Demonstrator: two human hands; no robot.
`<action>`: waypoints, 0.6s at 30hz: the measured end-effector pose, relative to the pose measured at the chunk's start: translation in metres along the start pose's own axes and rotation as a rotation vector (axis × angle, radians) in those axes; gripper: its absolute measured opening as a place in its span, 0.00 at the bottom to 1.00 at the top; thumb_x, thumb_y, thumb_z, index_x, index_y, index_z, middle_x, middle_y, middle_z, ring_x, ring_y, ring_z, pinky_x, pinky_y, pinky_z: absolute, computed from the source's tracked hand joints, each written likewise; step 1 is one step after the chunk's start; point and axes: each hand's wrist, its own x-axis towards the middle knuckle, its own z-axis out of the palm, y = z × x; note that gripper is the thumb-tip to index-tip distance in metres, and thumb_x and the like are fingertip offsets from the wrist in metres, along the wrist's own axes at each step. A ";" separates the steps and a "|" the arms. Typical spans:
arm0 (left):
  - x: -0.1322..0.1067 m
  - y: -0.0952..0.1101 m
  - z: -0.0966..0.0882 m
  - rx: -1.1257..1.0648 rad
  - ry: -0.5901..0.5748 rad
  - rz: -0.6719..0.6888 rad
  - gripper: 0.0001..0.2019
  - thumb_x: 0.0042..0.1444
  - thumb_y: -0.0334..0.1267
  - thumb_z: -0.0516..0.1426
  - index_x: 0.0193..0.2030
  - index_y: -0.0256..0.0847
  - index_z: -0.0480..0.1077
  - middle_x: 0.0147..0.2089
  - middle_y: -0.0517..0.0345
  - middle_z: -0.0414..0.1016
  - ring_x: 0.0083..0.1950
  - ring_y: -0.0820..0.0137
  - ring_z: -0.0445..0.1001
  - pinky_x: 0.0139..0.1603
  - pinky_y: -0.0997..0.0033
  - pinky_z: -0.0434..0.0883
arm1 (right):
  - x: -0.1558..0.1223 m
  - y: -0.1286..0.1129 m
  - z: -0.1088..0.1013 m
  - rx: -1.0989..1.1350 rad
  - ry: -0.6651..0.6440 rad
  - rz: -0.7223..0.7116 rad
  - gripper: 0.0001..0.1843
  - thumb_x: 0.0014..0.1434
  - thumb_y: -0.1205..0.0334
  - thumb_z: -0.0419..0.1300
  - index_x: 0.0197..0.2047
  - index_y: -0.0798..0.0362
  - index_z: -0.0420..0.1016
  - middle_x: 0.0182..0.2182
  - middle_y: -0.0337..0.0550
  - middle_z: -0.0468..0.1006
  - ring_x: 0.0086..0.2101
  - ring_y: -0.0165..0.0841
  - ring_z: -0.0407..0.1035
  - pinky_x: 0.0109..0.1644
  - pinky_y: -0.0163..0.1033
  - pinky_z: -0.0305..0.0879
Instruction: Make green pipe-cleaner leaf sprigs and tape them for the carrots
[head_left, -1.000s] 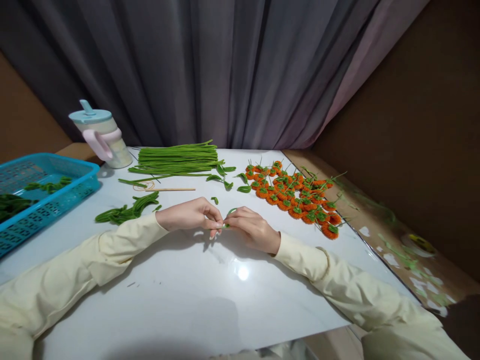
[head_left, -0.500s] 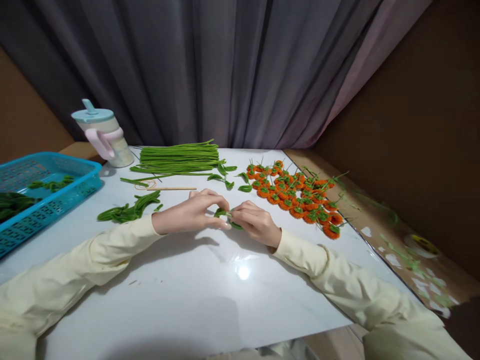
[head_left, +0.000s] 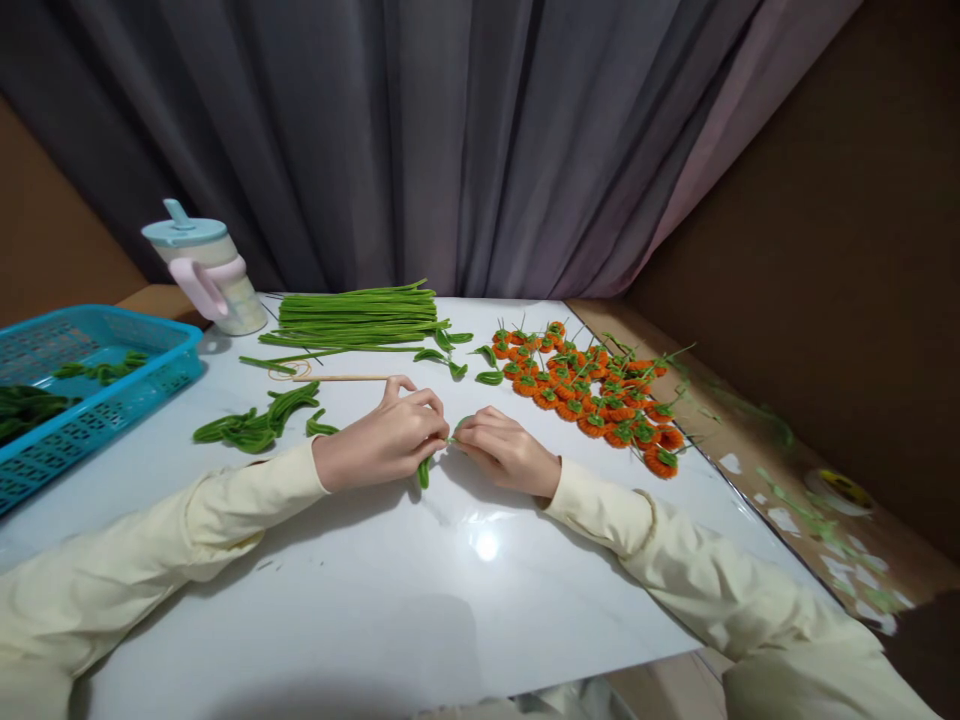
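Observation:
Above the middle of the white table, my left hand (head_left: pixel 390 438) and my right hand (head_left: pixel 506 452) face each other, fingertips nearly meeting. Both are closed in a pinch on a small green pipe-cleaner leaf (head_left: pixel 424 473). One end of it hangs below my left fingers and another bit shows above my right fingertips; the middle is hidden by the fingers. Left of my left hand lies a pile of similar green leaves (head_left: pixel 259 425), with a single loose leaf (head_left: pixel 319 424) close to the wrist. A thin wooden stick (head_left: pixel 345 378) lies just behind my left hand.
Green pipe cleaners (head_left: pixel 356 318) lie bundled at the back, with several loose leaves (head_left: pixel 489 377) beside them. Many orange pipe-cleaner persimmons (head_left: pixel 592 424) with green tops spread at the right. A blue basket (head_left: pixel 169 350) holds more green pieces at left, near a lidded tumbler (head_left: pixel 244 300).
My left hand has gone from spread fingers to a closed pinch near my right fingertips. The leaf now hangs below my left fingers. My right hand has barely moved.

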 end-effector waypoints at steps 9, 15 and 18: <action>0.006 -0.008 -0.011 -0.459 -0.388 -0.296 0.10 0.54 0.41 0.54 0.33 0.37 0.73 0.33 0.58 0.76 0.32 0.71 0.69 0.35 0.74 0.61 | 0.000 -0.003 -0.002 -0.256 -0.130 -0.286 0.14 0.67 0.74 0.40 0.42 0.63 0.65 0.30 0.52 0.73 0.39 0.38 0.67 0.41 0.44 0.66; 0.005 0.001 0.000 -0.272 -0.198 -0.253 0.12 0.54 0.42 0.54 0.25 0.38 0.68 0.26 0.61 0.71 0.32 0.70 0.66 0.43 0.68 0.57 | -0.002 -0.002 0.001 -0.241 -0.147 -0.228 0.14 0.68 0.72 0.39 0.43 0.62 0.65 0.30 0.52 0.73 0.38 0.37 0.67 0.41 0.44 0.66; 0.004 0.003 0.007 -0.231 -0.138 -0.206 0.12 0.54 0.39 0.55 0.22 0.37 0.65 0.28 0.59 0.70 0.35 0.67 0.66 0.45 0.63 0.53 | -0.001 -0.003 0.002 -0.183 -0.164 -0.163 0.13 0.68 0.71 0.41 0.41 0.60 0.66 0.29 0.51 0.73 0.36 0.36 0.67 0.40 0.43 0.66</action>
